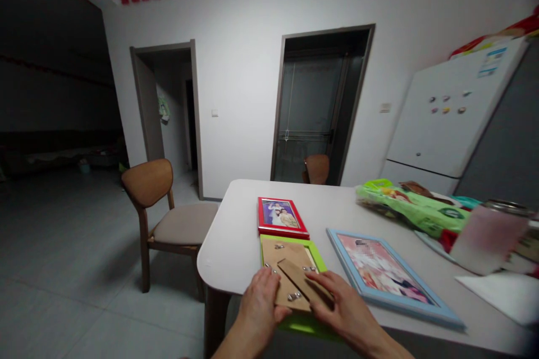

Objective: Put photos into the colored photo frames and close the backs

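A green picture frame (318,258) lies face down at the table's near edge, with its brown backboard (273,257) facing up. Small metal clips and a hinged stand leg (300,279) show on the board. My left hand (260,298) grips the board's left side, fingers on top and thumb near the lower edge. At the right side, my right hand (343,303) has its fingers and thumb closed around the backboard and stand leg. Behind the green frame lies a red picture frame (260,217), face up. To the right is a light blue picture frame (343,258), also face up.
The white table (240,219) has a rounded left corner. On its right stand a pink jar (488,238), a green plastic package (421,210) and white paper (505,294). A wooden chair (147,182) is at the left; a fridge (446,123) stands behind right.
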`<state>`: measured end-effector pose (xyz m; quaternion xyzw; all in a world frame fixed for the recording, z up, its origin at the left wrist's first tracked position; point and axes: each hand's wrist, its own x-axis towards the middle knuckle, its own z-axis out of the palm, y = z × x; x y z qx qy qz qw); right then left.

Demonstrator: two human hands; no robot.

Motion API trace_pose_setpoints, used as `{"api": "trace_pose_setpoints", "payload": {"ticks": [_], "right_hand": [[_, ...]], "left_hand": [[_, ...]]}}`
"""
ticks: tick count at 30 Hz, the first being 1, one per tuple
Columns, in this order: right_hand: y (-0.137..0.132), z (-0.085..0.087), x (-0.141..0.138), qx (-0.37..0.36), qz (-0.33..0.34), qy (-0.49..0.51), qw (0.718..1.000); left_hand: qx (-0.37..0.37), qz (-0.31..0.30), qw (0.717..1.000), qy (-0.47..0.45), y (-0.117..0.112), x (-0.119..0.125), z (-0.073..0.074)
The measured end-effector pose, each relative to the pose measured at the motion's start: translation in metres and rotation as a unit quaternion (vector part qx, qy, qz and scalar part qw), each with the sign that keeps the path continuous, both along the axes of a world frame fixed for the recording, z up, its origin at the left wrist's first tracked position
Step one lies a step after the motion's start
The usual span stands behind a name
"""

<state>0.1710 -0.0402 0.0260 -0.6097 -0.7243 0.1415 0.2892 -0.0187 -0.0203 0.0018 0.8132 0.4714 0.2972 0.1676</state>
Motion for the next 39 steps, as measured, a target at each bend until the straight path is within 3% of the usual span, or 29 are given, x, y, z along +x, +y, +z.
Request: {"api": "trace_pose_setpoints", "payload": {"ticks": [4, 12, 17, 25, 39], "right_hand": [[-0.004, -0.008, 0.019, -0.003, -0.007, -0.025, 1.000], [0.006, -0.025, 0.008, 0.024, -0.023, -0.088, 0.996], [0.013, -0.023, 0.014, 0.029, -0.018, -0.114, 0.993], [0.040, -0.023, 0.015, 0.045, -0.081, -0.211, 0.973], [0.045, -0.028, 0.028, 0.042, -0.019, -0.192, 0.980]], "left_hand": [[-0.040, -0.025, 0.998, 0.037, -0.003, 0.018, 0.002], [-0.041, -0.031, 0.994, 0.101, -0.001, 0.011, 0.005], [-0.046, -0.054, 0.993, 0.096, -0.005, 0.003, 0.002], [-0.007, -0.092, 0.992, 0.084, 0.000, -0.003, -0.007], [-0.021, -0.059, 0.995, 0.080, -0.003, -0.002, 0.003]]}}
